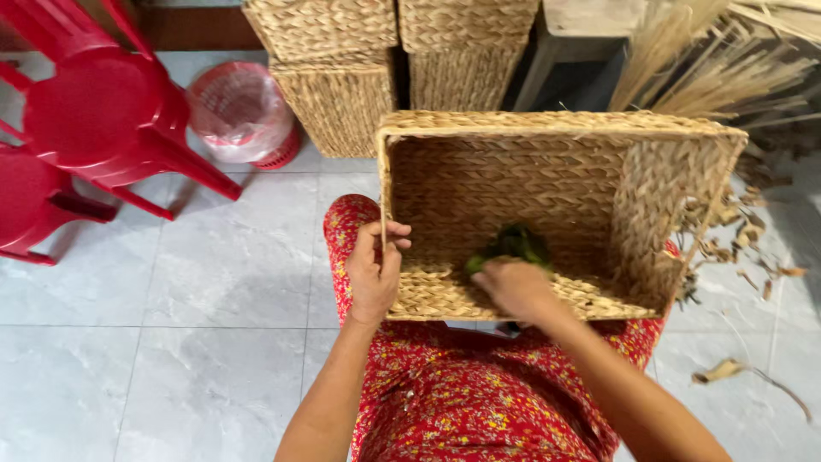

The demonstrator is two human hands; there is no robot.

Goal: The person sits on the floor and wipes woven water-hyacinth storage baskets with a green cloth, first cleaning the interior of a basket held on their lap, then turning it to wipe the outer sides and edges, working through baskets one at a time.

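Observation:
A rectangular woven straw basket (pixel 513 184) lies tipped on its side across my lap, its opening facing me. My left hand (pixel 376 269) grips the basket's left rim with fingers curled over the edge. My right hand (pixel 516 289) reaches inside over the lower wall and is closed on a green cloth-like thing (pixel 516 245) pressed against the woven inside. My legs are covered by red flowered fabric (pixel 462 389).
Stacked woven baskets (pixel 342 77) stand behind on the grey tiled floor (pixel 197 325). Red plastic chairs (pixel 94 111) and a pink bin (pixel 239 111) are at the left. Dried straw bundles (pixel 718 60) and scraps (pixel 735 231) lie at the right.

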